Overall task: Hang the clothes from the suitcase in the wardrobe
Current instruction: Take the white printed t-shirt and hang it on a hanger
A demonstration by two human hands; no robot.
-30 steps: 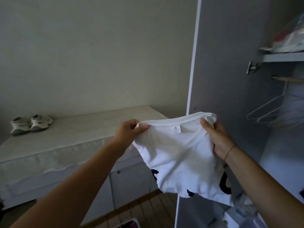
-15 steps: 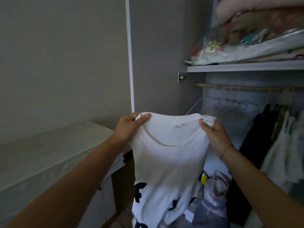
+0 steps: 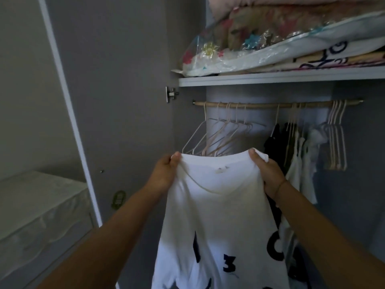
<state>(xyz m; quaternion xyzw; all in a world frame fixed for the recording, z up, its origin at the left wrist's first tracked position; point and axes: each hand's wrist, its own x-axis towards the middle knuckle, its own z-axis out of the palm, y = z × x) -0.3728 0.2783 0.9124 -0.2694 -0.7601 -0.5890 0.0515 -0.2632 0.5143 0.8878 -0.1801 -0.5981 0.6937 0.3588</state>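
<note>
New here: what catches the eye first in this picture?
A white T-shirt with dark letters and numbers fills the middle, its top corners pinched by the left hand and right hand. Behind it, empty hangers dangle from a wooden rail, with bagged bedding piled on the shelf above.

Both hands [image 3: 165, 174] [image 3: 268, 174] outstretched, fingers pinched

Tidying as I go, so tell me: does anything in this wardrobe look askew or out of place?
Mildly, yes. The empty hangers at the left end of the rail hang splayed and slanted, unlike the neat bunch at its right end. The bagged bedding also juts past the front edge of the shelf.
</note>
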